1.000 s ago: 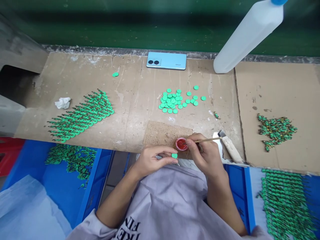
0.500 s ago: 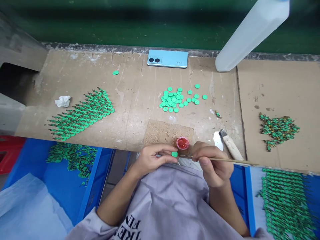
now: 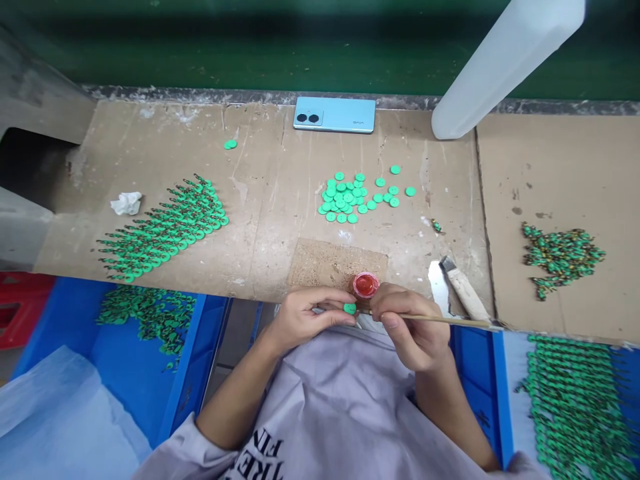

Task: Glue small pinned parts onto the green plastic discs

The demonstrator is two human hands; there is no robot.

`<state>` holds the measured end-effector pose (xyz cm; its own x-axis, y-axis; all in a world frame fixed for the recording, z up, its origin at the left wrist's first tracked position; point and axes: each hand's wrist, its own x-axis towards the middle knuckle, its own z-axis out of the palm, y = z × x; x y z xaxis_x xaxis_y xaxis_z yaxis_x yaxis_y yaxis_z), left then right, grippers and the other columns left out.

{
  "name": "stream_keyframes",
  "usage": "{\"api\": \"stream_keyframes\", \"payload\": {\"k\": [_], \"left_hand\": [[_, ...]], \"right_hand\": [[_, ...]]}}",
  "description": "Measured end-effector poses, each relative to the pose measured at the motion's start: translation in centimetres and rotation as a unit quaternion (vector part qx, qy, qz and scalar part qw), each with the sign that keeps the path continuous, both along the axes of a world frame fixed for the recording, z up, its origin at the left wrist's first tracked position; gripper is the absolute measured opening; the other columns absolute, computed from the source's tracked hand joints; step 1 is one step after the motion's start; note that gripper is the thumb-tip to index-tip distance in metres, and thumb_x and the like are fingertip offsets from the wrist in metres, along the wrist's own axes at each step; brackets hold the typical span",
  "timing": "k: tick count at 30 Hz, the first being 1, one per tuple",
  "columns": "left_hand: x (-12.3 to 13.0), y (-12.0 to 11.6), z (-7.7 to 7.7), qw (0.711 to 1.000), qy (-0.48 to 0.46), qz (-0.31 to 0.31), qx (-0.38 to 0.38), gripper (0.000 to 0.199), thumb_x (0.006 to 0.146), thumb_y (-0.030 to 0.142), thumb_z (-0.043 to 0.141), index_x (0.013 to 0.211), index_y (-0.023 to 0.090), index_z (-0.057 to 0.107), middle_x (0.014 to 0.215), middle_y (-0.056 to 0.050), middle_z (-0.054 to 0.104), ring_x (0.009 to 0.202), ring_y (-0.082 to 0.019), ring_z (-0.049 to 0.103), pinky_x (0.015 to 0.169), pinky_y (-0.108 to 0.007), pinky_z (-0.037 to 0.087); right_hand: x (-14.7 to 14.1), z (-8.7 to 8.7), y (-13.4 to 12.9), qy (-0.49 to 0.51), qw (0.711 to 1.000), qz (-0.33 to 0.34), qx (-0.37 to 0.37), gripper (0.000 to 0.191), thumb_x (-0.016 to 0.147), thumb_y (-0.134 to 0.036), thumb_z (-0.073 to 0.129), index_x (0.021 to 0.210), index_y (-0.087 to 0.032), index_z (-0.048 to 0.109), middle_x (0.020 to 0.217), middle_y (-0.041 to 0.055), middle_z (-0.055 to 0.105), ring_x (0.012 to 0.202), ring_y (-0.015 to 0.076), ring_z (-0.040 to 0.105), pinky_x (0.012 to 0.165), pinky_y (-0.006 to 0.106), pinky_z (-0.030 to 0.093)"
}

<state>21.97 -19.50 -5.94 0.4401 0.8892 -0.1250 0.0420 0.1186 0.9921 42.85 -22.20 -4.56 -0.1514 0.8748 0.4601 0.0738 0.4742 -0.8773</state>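
A green disc (image 3: 349, 309) is pinched between the fingertips of my left hand (image 3: 311, 313), just below the cork-like mat (image 3: 316, 261). My right hand (image 3: 414, 325) grips a thin wooden stick (image 3: 445, 321), whose left end reaches close to the disc; its tip is too small to make out. Just above both hands stands a small open pot of red paint (image 3: 365, 285). Several loose green discs (image 3: 348, 198) lie in a cluster farther back. To the left, green pieces with dark ends (image 3: 173, 233) are laid in slanted rows.
A blue phone (image 3: 335, 115) lies at the back edge, left of a tall white container (image 3: 500, 73). A wooden-handled blade (image 3: 465, 290) and small green-gold parts (image 3: 563, 259) are to the right. Blue bins (image 3: 200, 347) sit below the table on both sides. Crumpled white tissue (image 3: 126, 203) is at left.
My right hand has moved left with the stick, closer to my left hand and the disc. My left hand has stayed nearly still.
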Motion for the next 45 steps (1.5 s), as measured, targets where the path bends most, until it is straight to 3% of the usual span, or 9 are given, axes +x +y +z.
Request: {"api": "stream_keyframes", "payload": {"k": [5, 9, 14, 18, 23, 30, 34, 40, 45], "left_hand": [[0.0, 0.0, -0.1, 1.000, -0.003, -0.002, 0.012, 0.022, 0.086, 0.036, 0.089, 0.098, 0.018, 0.086, 0.086, -0.007, 0.087, 0.079, -0.023, 0.086, 0.077, -0.026, 0.071], [0.0, 0.1, 0.0, 1.000, 0.002, -0.025, 0.015, 0.016, 0.090, 0.031, 0.084, 0.099, 0.018, 0.086, 0.086, -0.007, 0.087, 0.080, -0.022, 0.086, 0.074, -0.023, 0.070], [0.0, 0.1, 0.1, 1.000, -0.005, 0.001, -0.019, 0.023, 0.084, 0.037, 0.091, 0.095, 0.017, 0.085, 0.084, -0.008, 0.087, 0.077, -0.023, 0.086, 0.074, -0.026, 0.071], [0.0, 0.0, 0.2, 0.998, -0.034, 0.020, -0.052, 0.035, 0.077, 0.046, 0.095, 0.094, 0.017, 0.084, 0.081, -0.009, 0.086, 0.075, -0.026, 0.086, 0.071, -0.028, 0.071], [-0.1, -0.1, 0.1, 0.993, -0.070, 0.014, -0.097, 0.044, 0.077, 0.053, 0.094, 0.097, 0.015, 0.082, 0.082, -0.010, 0.086, 0.075, -0.027, 0.086, 0.069, -0.030, 0.071], [-0.4, 0.4, -0.2, 0.998, -0.062, 0.014, 0.019, 0.021, 0.087, 0.035, 0.088, 0.093, 0.016, 0.084, 0.091, -0.012, 0.087, 0.069, -0.020, 0.083, 0.064, -0.023, 0.068], [-0.5, 0.6, 0.1, 0.996, -0.073, 0.003, 0.051, 0.012, 0.090, 0.029, 0.084, 0.088, 0.017, 0.084, 0.083, -0.010, 0.086, 0.068, -0.020, 0.082, 0.063, -0.023, 0.067], [-0.5, 0.6, 0.3, 0.997, -0.073, 0.015, -0.025, 0.019, 0.090, 0.034, 0.085, 0.098, 0.017, 0.084, 0.079, -0.008, 0.085, 0.067, -0.021, 0.083, 0.064, -0.023, 0.069], [-0.5, 0.7, 0.2, 0.996, -0.079, 0.011, -0.050, 0.024, 0.084, 0.033, 0.091, 0.100, 0.017, 0.085, 0.079, -0.008, 0.086, 0.070, -0.023, 0.085, 0.066, -0.024, 0.070]], "right_hand": [[0.2, 0.4, 0.6, -0.044, 0.998, 0.025, 0.047, 0.012, 0.108, -0.017, 0.057, 0.102, -0.021, 0.067, 0.078, 0.0030, 0.071, 0.066, 0.0172, 0.068, 0.060, 0.029, 0.057], [0.1, 0.6, 0.6, -0.116, 0.991, 0.009, 0.065, 0.023, 0.107, -0.031, 0.069, 0.086, -0.022, 0.063, 0.068, -0.0021, 0.065, 0.055, 0.0134, 0.060, 0.053, 0.026, 0.050], [-0.1, 0.2, 0.1, -0.033, 0.999, -0.017, 0.031, 0.015, 0.109, -0.030, 0.065, 0.097, -0.023, 0.069, 0.074, 0.0003, 0.071, 0.060, 0.0161, 0.067, 0.055, 0.028, 0.055], [0.4, -0.2, -0.4, 0.078, 0.990, -0.111, 0.034, 0.015, 0.109, -0.031, 0.063, 0.105, -0.022, 0.075, 0.073, 0.0030, 0.070, 0.058, 0.0194, 0.066, 0.051, 0.033, 0.053], [2.5, -0.7, -0.4, 0.029, 0.961, -0.269, 0.048, 0.010, 0.099, -0.032, 0.078, 0.094, -0.024, 0.075, 0.074, 0.0021, 0.070, 0.061, 0.0209, 0.067, 0.054, 0.035, 0.054], [5.8, -0.9, -1.7, -0.045, 0.949, -0.312, 0.018, 0.024, 0.111, -0.040, 0.057, 0.110, -0.023, 0.074, 0.091, 0.0051, 0.077, 0.062, 0.0180, 0.068, 0.056, 0.033, 0.055], [8.6, -1.0, -2.2, -0.182, 0.892, -0.414, -0.020, 0.031, 0.114, -0.044, 0.050, 0.117, -0.020, 0.069, 0.095, 0.0077, 0.079, 0.073, 0.0200, 0.073, 0.071, 0.036, 0.059], [14.3, -1.6, -2.9, -0.369, 0.729, -0.572, -0.076, 0.048, 0.105, -0.057, 0.052, 0.112, -0.013, 0.071, 0.100, 0.0192, 0.074, 0.088, 0.0333, 0.070, 0.084, 0.050, 0.056], [16.3, -2.7, -3.3, -0.403, 0.706, -0.568, -0.130, 0.055, 0.099, -0.064, 0.054, 0.106, -0.013, 0.074, 0.093, 0.0180, 0.067, 0.091, 0.0371, 0.064, 0.088, 0.055, 0.052]]}}
